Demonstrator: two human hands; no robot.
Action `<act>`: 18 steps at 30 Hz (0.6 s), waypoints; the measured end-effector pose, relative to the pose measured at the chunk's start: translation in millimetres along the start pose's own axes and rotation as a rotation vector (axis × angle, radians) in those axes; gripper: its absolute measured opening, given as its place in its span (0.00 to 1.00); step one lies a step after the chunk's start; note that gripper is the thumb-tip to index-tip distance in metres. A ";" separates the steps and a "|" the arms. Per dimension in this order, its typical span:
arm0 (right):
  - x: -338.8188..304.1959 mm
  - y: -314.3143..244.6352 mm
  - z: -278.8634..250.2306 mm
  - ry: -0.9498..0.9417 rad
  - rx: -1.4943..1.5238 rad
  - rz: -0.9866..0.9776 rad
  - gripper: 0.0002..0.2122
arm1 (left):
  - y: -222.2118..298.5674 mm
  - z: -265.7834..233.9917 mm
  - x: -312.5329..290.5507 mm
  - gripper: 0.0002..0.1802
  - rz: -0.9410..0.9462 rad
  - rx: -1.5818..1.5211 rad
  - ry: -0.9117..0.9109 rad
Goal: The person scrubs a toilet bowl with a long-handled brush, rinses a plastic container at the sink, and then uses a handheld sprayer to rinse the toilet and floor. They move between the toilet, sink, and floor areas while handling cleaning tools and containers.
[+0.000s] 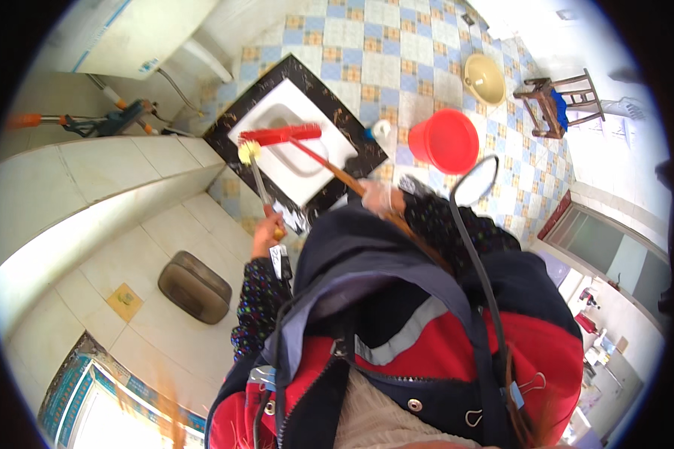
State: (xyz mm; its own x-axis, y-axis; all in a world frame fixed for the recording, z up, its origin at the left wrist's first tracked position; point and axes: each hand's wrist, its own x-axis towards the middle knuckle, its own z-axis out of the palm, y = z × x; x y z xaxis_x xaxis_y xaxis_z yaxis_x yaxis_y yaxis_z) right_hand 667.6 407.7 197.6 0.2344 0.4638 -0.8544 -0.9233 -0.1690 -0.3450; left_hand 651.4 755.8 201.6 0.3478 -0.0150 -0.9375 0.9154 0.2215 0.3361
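Head view: left hand (pixel 266 232) grips a yellow-headed toilet brush (pixel 249 153), fingers wrapped; right hand (pixel 376 197) likewise grips a long-handled red broom (pixel 281 135); both heads lie over the white squat toilet (pixel 288 161). Scrubbing appears in hand, though contact cannot be confirmed; the next move likely calls for steady strokes.

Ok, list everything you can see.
Ceramic squat toilet: 1, white, upper centre
Marbled surround: 1, black, around toilet
Wood-handled broom: 1, red head, over toilet
Slim brush: 1, yellow head, silver shaft, beside broom
Round plastic bucket: 1, red, right of toilet
Round basin: 1, beige, beyond bucket
Wooden chair: 1, dark brown, upper right
Oblong container: 1, brown, left
Small unidentified item: 1, white, beside surround
Left hand: 1, dark sleeve, gripping brush
Right hand: 1, dark sleeve, gripping broom
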 end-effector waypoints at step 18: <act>166.9 -177.2 -156.8 0.475 -2.035 -0.064 0.10 | -28.7 -24.1 1.7 0.12 -0.108 -0.112 -0.092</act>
State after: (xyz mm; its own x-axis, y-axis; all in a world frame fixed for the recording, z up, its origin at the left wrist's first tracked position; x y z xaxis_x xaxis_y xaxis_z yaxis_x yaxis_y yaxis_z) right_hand 918.0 378.7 55.3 0.5925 0.3549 -0.7232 0.5760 -0.8143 0.0723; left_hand 620.8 772.9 188.2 0.2701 -0.1325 -0.9537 0.9221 0.3205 0.2166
